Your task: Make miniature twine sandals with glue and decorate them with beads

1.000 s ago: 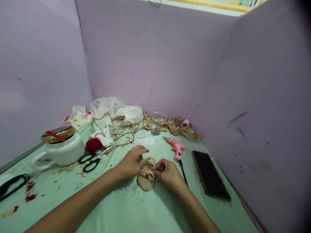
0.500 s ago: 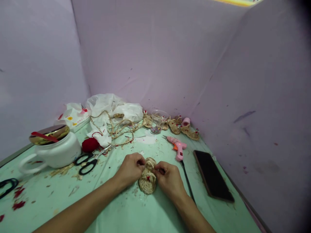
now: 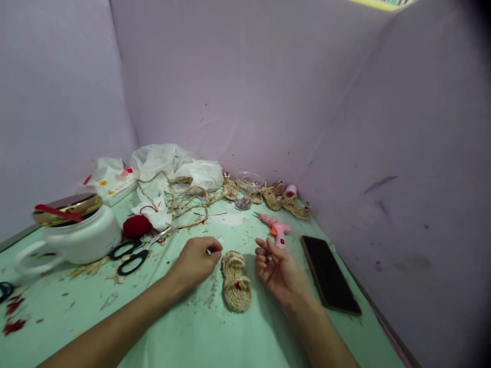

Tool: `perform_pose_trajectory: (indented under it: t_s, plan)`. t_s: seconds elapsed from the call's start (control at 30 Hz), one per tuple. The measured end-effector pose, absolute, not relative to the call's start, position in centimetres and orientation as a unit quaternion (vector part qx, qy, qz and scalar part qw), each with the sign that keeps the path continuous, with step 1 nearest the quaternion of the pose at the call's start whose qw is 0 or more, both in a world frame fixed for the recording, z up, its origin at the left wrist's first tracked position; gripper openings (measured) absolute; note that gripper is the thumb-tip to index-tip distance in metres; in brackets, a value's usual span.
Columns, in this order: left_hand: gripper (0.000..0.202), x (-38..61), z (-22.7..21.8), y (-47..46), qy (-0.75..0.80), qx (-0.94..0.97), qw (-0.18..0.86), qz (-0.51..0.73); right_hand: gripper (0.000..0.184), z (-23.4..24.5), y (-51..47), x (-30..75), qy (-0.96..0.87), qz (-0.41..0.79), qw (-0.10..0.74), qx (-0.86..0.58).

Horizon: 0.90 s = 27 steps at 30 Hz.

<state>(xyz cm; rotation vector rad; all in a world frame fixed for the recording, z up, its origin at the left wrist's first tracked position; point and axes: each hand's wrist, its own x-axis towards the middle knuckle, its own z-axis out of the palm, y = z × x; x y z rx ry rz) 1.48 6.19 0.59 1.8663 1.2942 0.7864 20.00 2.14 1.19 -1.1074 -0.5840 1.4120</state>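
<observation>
A small woven twine slipper (image 3: 237, 286) with a small red decoration on its strap lies on the green table between my hands, touched by neither. Just left of it, my left hand (image 3: 197, 259) hovers with its fingers curled and the thumb near the forefinger; nothing shows in them. To the slipper's right is my right hand (image 3: 282, 273), turned palm up, its fingers half bent and apart, slightly blurred, with no held thing that I can make out. Beyond its fingertips lies a pink glue gun (image 3: 276, 227), its lower part hidden behind that hand.
Left stand a white mug (image 3: 82, 237), scissors (image 3: 132, 258) and red yarn (image 3: 137, 226). Loose twine (image 3: 187, 202) and white plastic bags (image 3: 164, 163) lie behind. Several twine slippers (image 3: 295, 207) and a clear cup (image 3: 249, 181) sit along the back. A phone (image 3: 330, 273) lies right.
Both hands have let go of the slipper and moved apart. My right hand has turned palm up and shifted right, close to the glue gun. The slipper stays on the table.
</observation>
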Motion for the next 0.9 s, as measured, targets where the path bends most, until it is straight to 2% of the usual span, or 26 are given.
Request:
perform_pose_trajectory:
  t_s: [0.2,0.47,0.7,0.9]
  plan:
    - [0.016,1.4,-0.5,6.9,0.513,0.693,0.380,0.335,0.026,0.9,3.0,21.2,-0.103,0.678,0.629,-0.368]
    - [0.017,1.6,-0.8,6.7,0.504,0.679,0.407,0.346,0.030,1.5,2.8,20.6,-0.052,0.701,0.624,-0.341]
    - [0.017,1.6,-1.1,6.9,0.495,0.683,0.419,0.336,0.020,2.2,2.5,20.2,-0.044,0.683,0.638,-0.353]
    - [0.016,1.5,-1.7,7.1,0.490,0.700,0.410,0.320,0.015,0.8,2.8,20.2,-0.046,0.638,0.659,-0.395]
